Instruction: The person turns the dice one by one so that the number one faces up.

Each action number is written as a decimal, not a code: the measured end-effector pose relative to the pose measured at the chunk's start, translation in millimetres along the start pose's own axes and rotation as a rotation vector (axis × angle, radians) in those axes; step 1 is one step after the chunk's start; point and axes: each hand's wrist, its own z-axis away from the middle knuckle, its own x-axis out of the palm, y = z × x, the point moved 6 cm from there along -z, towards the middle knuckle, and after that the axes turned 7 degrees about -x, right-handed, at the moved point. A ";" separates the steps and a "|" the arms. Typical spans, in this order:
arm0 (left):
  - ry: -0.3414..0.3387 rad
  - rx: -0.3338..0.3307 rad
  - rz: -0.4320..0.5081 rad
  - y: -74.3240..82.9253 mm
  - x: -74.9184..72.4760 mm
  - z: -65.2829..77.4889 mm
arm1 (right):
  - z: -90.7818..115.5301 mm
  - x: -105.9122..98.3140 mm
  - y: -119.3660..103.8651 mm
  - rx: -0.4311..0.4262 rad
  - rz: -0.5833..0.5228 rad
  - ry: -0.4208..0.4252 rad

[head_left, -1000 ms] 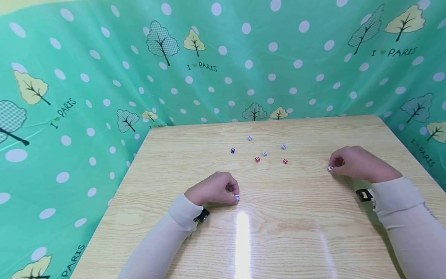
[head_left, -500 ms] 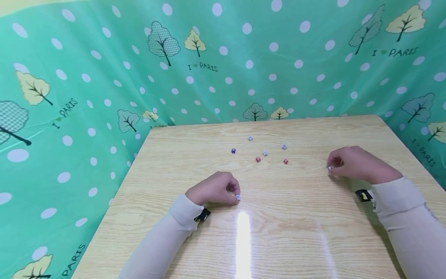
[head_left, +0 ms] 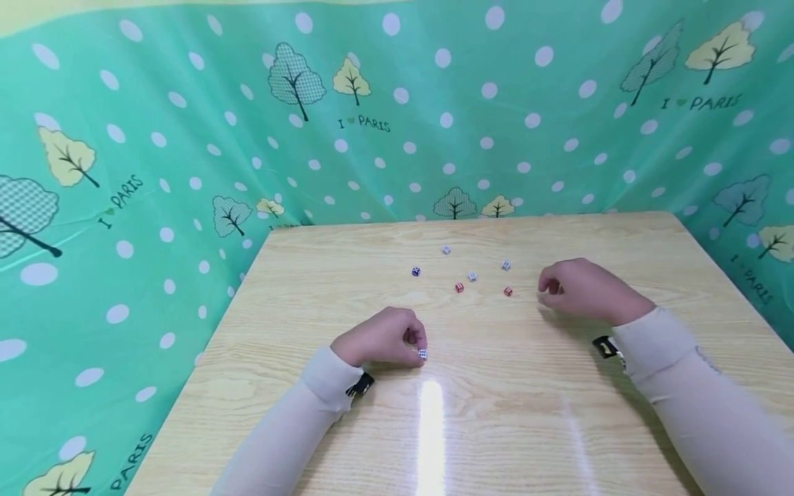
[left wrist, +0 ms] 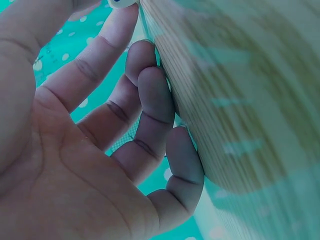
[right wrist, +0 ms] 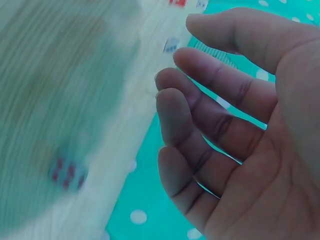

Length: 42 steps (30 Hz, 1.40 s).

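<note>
My left hand (head_left: 383,337) pinches a white die (head_left: 422,354) with dark pips between thumb and index finger, low at the tabletop. In the left wrist view only an edge of that die (left wrist: 121,3) shows at the top, and the other fingers curl loosely against the wood. My right hand (head_left: 579,289) hovers right of the loose dice, its thumb and index finger apart with nothing between them in the right wrist view. A pale die with red pips (right wrist: 68,172) lies blurred on the table in that view; in the head view it is hidden by the right hand.
Beyond the hands lie a dark blue die (head_left: 416,272), two red dice, one left (head_left: 460,288) and one right (head_left: 508,292), and white dice at the back (head_left: 446,250), middle (head_left: 473,277) and right (head_left: 506,265). A green dotted cloth (head_left: 372,165) hangs around the wooden table (head_left: 496,427).
My right hand has let go of its die and moved left toward the loose dice. The left hand stays in place with its die. The head view has tilted slightly.
</note>
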 end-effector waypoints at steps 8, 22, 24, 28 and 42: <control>0.001 -0.005 0.001 2.0 -0.2 2.2 | -23.1 12.4 -20.2 -0.019 0.022 0.059; -0.011 -0.024 0.002 1.6 -0.6 3.0 | -43.6 22.0 -28.3 0.041 0.066 0.023; -0.011 -0.023 0.005 0.6 -0.1 2.2 | -43.8 22.0 -28.2 0.049 0.073 0.013; -0.012 -0.020 0.001 -1.1 1.2 0.0 | -44.3 23.4 -26.6 0.054 0.089 0.003; -0.009 -0.030 -0.017 1.2 0.9 0.8 | -42.0 25.1 -25.9 0.030 0.090 0.014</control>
